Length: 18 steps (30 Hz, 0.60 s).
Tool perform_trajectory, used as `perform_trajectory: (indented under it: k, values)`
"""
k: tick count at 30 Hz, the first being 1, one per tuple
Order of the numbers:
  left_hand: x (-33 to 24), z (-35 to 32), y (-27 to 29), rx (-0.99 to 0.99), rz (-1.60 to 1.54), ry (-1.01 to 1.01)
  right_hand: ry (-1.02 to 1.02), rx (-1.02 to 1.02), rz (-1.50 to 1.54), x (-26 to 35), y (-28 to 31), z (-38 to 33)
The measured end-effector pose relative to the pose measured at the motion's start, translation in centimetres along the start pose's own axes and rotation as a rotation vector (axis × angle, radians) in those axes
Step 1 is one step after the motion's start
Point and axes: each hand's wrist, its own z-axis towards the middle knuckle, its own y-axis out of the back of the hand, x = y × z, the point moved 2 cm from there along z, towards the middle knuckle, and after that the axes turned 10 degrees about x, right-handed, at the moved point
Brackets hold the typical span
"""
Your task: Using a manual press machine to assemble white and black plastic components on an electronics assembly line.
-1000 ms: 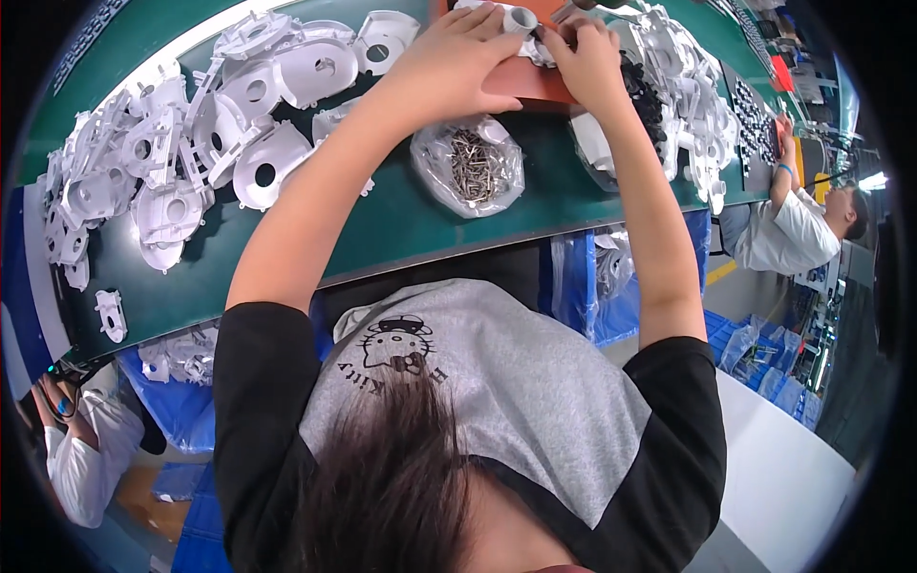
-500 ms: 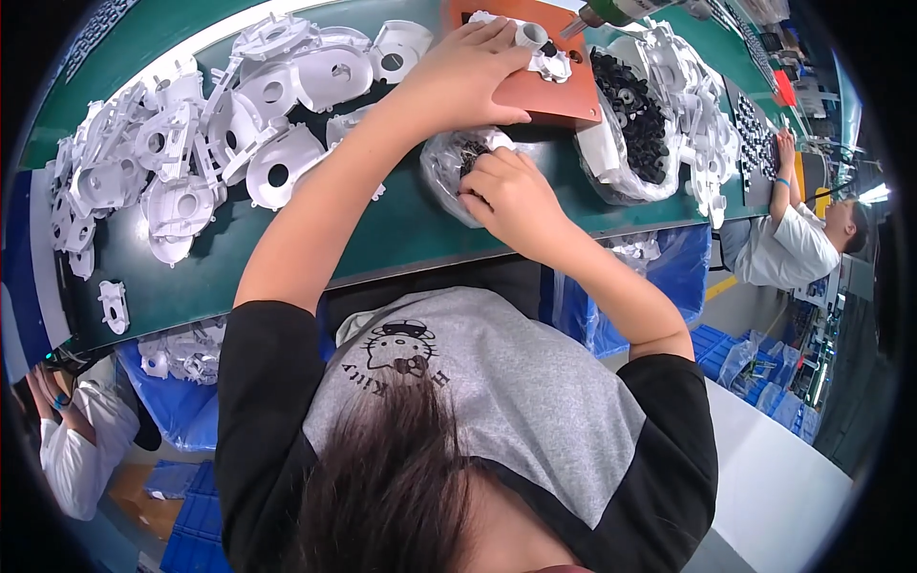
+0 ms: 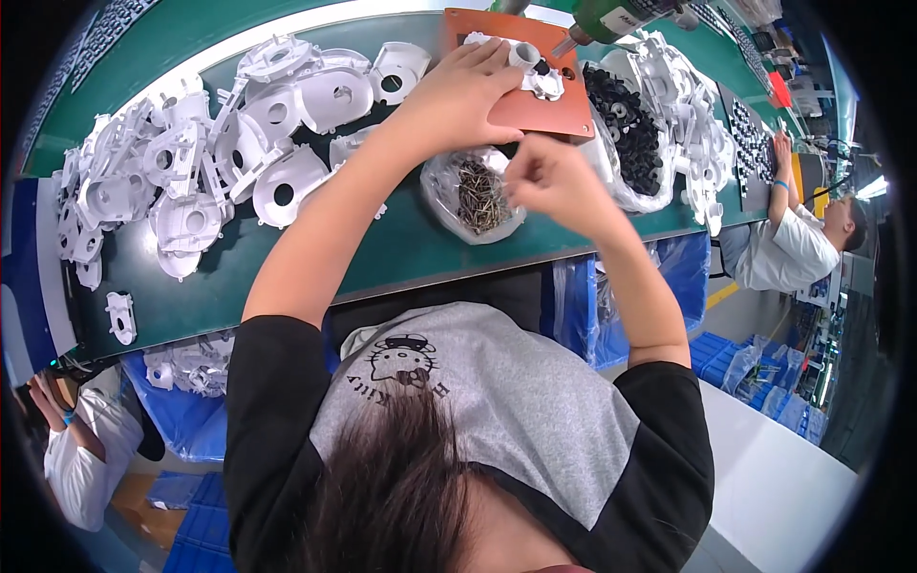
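Observation:
My left hand (image 3: 466, 100) lies over one end of a white plastic part (image 3: 537, 76) on an orange plate (image 3: 549, 116). Its fingers are stretched out and the thumb is spread apart. Just right of a clear plastic bag (image 3: 441, 196) of loose screws (image 3: 482, 198) is my right hand (image 3: 562, 183), slightly blurred. Its fingers are curled together close to the plate's front edge. Whatever they may hold is too small to make out. A green power screwdriver (image 3: 600, 21) points its tip down toward the white part from the upper right.
White plastic housings (image 3: 287, 181) are heaped on the left of the green table (image 3: 373, 256). Right of the plate stands a bag of small black parts (image 3: 630, 134), beside more white parts (image 3: 702, 143). Co-workers (image 3: 798, 234) sit at far right and far left.
My right hand has come out of the screw bag and moved right and slightly up, uncovering the screws. My left hand stays on the white part.

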Motion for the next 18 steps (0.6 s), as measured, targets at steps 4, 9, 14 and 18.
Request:
perform_trajectory:
  k: [4, 9, 14, 18]
  values:
    - [-0.2, -0.1, 0.3, 0.04, -0.014, 0.033, 0.114, -0.18, 0.066, 1.6, 4.4, 0.3]
    - [-0.2, -0.1, 0.3, 0.025, 0.011, 0.026, 0.081, -0.332, 0.033, 0.7, 8.3, 2.1]
    - [-0.1, -0.1, 0.1, 0.024, 0.008, 0.021, 0.192, -0.608, -0.091, -0.3, 9.7, 4.1]
    - [0.0, -0.4, 0.1, 0.013, 0.023, 0.016, -0.02, -0.641, -0.381, 0.5, 8.7, 5.0]
